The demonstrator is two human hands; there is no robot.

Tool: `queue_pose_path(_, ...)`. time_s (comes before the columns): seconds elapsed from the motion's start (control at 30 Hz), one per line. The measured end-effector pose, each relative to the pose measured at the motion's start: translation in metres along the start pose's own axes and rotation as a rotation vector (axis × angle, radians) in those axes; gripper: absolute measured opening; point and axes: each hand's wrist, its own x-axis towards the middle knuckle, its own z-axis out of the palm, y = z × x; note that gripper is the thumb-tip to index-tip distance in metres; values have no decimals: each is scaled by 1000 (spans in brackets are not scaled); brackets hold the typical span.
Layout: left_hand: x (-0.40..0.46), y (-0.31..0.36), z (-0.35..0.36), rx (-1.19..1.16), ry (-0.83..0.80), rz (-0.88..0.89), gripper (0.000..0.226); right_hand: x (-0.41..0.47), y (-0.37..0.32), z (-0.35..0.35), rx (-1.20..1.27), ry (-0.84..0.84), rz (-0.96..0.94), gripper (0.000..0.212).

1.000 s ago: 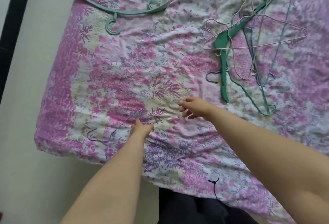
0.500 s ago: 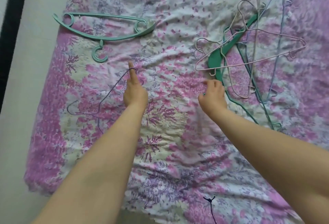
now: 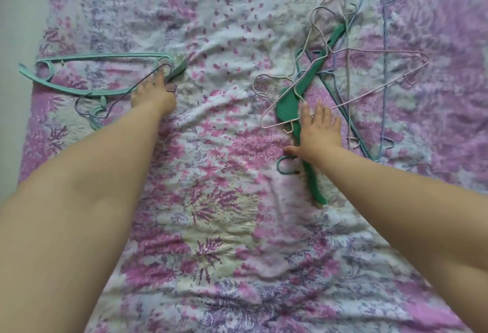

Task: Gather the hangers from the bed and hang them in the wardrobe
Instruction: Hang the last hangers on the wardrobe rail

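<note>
Floral bedding (image 3: pixel 211 227) fills our view; nearest to us the sheet is bare, and further out our two arms reach; our right hand (image 3: pixel 317 131) now lies with fingers spread on the dark green hanger (image 3: pixel 290 97) and the pink wire hanger (image 3: pixel 369 73) of the tangled pile, where a moment ago it was only at its edge; our left hand (image 3: pixel 155 92), fingers pinching the thin dark wire hanger (image 3: pixel 116 100), has carried it up onto the mint hanger (image 3: pixel 87 73); so gathering goes well, nothing hung yet.
</note>
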Motion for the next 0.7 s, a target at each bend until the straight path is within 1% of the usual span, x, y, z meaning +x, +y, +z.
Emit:
queue_pose_path(0.1, 5, 9, -2, 49, 8, -64, 66, 1, 7, 2, -102, 17, -43, 122)
queue_pose_path(0.17, -7, 24, 2, 103, -15, -55, 70, 1, 10, 4, -84, 5, -60, 124)
queue_pose_path(0.23, -29, 46, 17, 109, -80, -23, 73, 0, 13, 5, 2, -7, -55, 124)
queue_pose_path(0.3, -54, 68, 38, 47, -115, -16, 74, -3, 15, 5, 137, -9, -18, 119)
queue_pose_path(0.37, -79, 94, 53, -51, -110, 19, 64, -6, 17, 6, 271, 30, 40, 106)
queue_pose_path(0.43, -99, 122, 59, -243, -114, 23, 54, -8, 19, 8, 344, 63, 84, 88)
queue_pose_path(0.47, -109, 136, 61, -410, -134, -11, 49, -8, 20, 9, 380, 68, 93, 77)
queue_pose_path(0.5, -118, 151, 64, -632, -172, -59, 44, -9, 22, 8, 420, 79, 93, 67)
queue_pose_path(0.53, -125, 164, 67, -889, -251, -132, 38, -9, 23, 7, 455, 117, 91, 61)
queue_pose_path(0.57, -132, 176, 70, -1149, -341, -205, 30, -9, 26, 3, 471, 183, 102, 61)
queue_pose_path(0.6, -138, 187, 72, -1349, -410, -246, 27, -7, 30, -1, 477, 244, 143, 67)
queue_pose_path(0.63, -142, 196, 75, -1482, -461, -259, 30, -5, 35, -5, 496, 267, 208, 79)
queue_pose_path(0.67, -145, 202, 79, -1538, -517, -248, 38, -3, 41, -7, 545, 230, 293, 95)
queue_pose_path(0.7, -151, 207, 82, -1562, -566, -228, 47, -1, 48, -8, 617, 145, 374, 112)
